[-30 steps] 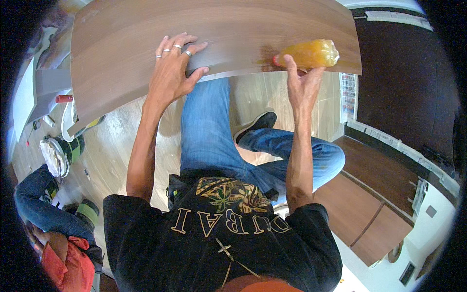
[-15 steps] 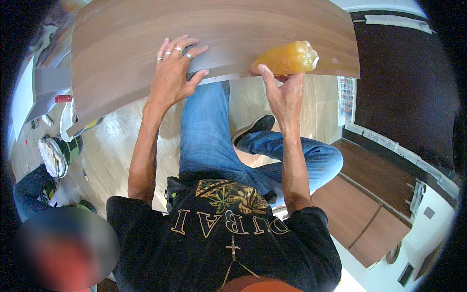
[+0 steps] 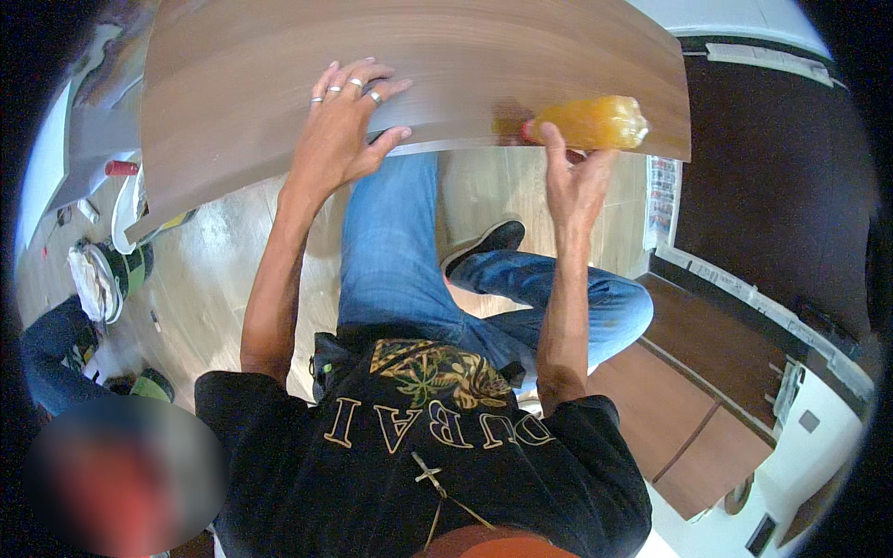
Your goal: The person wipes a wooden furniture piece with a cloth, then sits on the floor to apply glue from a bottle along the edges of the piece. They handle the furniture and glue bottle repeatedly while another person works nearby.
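Note:
A wide brown wood-grain board (image 3: pixel 260 65) lies across the top of the view, its pale near edge facing me. On its left half rests my left hand (image 3: pixel 335 135), fingers spread over the top and thumb near the edge; rings show on several fingers. My right hand (image 3: pixel 579 177) grips a clear plastic bottle (image 3: pixel 591 123) of amber liquid, tilted on its side. The bottle's red-tipped end points left, close to the board's near edge on the right. Whether the tip touches the board I cannot tell. The right hand's fingers are partly hidden behind the bottle.
My bent leg (image 3: pixel 558 288) and a dark shoe (image 3: pixel 498 239) are under the board's near side. Brown panels (image 3: pixel 674 418) lie at the right, below a large dark panel (image 3: pixel 763 177). Another person's dark clothing (image 3: pixel 58 358) shows at the lower left, near a green-and-black bucket-like container (image 3: pixel 130 270).
My right hand has slid the bottle to the right along the board's near edge. My left hand stays spread on the board. The whole view has shifted slightly.

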`<state>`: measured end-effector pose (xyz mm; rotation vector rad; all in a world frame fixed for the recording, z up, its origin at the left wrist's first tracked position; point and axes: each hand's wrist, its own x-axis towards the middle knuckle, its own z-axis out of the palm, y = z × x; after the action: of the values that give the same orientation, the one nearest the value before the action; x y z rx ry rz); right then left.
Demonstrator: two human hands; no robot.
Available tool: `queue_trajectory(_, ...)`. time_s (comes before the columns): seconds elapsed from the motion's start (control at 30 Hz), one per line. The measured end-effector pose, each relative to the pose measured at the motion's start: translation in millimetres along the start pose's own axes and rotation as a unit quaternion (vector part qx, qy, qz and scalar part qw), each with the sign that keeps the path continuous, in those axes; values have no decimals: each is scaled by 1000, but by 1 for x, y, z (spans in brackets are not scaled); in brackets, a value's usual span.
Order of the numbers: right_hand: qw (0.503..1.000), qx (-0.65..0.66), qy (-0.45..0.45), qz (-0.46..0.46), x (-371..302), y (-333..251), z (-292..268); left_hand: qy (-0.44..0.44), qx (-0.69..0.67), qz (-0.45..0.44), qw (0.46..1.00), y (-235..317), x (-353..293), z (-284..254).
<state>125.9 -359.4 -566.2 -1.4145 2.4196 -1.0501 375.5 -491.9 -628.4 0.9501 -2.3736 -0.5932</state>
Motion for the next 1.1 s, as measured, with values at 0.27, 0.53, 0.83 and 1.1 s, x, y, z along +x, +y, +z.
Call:
queue_trajectory(0.27, 999, 17, -3, -49, -18, -35, 21, -16, -5, -5, 1000, -4, -1, -2)
queue_trajectory(0.53, 998, 14, -14, -54, -16, -34, 32, -5, -17, -4, 1000, -3, -2, 0)
queue_trajectory(0.83, 999, 31, 5, -23, 1, -14, 21, -4, -14, -5, 1000, -3, -3, -1)
queue_trajectory(1.1, 1000, 19, -11, -14, -24, -52, 41, -2, -23, 0, 1000, -7, -4, -1)
